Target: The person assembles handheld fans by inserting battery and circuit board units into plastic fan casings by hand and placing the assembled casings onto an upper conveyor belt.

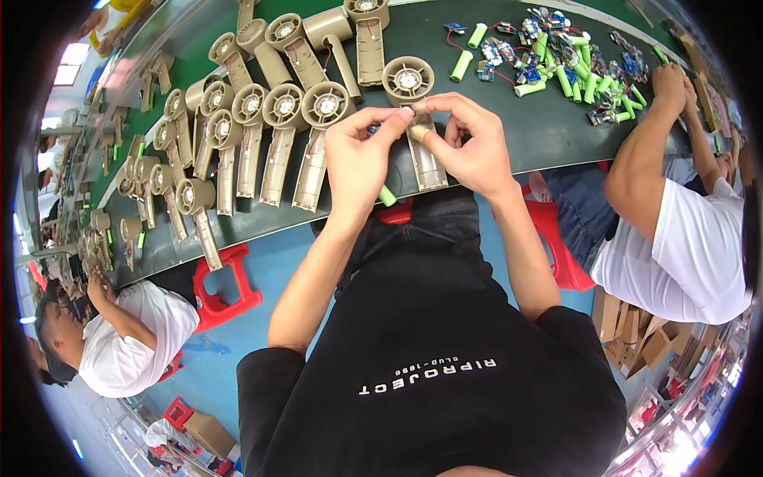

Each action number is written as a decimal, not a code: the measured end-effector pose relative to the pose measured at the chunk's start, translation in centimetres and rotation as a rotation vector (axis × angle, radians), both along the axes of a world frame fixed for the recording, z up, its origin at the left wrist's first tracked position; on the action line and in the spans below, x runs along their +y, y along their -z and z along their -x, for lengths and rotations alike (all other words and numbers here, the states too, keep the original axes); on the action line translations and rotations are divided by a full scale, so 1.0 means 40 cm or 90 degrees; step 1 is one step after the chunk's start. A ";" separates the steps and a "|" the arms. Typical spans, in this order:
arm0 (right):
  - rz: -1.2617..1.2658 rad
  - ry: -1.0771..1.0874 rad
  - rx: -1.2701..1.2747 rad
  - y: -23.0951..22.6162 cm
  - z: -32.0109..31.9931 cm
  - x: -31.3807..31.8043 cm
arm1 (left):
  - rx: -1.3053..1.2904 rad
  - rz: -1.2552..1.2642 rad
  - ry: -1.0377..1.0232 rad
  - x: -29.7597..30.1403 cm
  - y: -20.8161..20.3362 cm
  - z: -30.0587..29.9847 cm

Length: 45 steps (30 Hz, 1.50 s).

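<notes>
Both hands meet over a beige handheld-fan housing [429, 163] lying on the bench, its round fan head [408, 82] beyond my fingertips and its open handle toward me. My left hand [359, 159] is closed; a bit of blue circuit board [373, 128] shows between its fingers, and a green battery cell [387, 195] sticks out below the palm. My right hand [474, 147] pinches at the neck of the housing, thumb and forefinger close to the left fingertips. What it grips is too small to make out. A tan cover sits on the right thumb tip.
Several beige fan housings [284, 106] stand in rows at left. A pile of green cells with wired circuit boards [576, 67] lies at right on the dark bench [477, 119]. Co-workers sit on both sides, one arm [640, 155] reaching in at right; red stools [226, 294] stand below.
</notes>
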State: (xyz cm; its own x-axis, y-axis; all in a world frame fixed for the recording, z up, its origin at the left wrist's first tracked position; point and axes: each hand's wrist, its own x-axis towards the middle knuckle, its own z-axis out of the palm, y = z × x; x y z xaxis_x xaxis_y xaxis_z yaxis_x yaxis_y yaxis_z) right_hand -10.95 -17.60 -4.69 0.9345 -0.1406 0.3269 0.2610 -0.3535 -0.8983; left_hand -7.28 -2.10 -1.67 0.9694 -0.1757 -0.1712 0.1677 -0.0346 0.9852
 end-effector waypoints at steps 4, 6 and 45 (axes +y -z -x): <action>0.089 0.042 -0.134 0.027 -0.027 0.018 | 0.154 0.149 -0.057 0.002 0.013 0.008; 0.228 0.056 -0.204 0.018 -0.033 0.022 | 0.147 0.152 -0.056 0.006 0.016 0.008; 0.263 0.072 -0.254 0.035 -0.040 0.030 | -0.575 -0.296 0.061 0.049 0.083 0.006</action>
State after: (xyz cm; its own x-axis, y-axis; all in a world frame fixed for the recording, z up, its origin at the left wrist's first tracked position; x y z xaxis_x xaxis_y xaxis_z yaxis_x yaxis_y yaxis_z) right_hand -9.37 -16.41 -6.10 0.7149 -0.0184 0.6990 0.4907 -0.6990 -0.5202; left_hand -7.52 -0.12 -4.98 0.7549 -0.3620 0.5469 -0.6558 -0.4196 0.6276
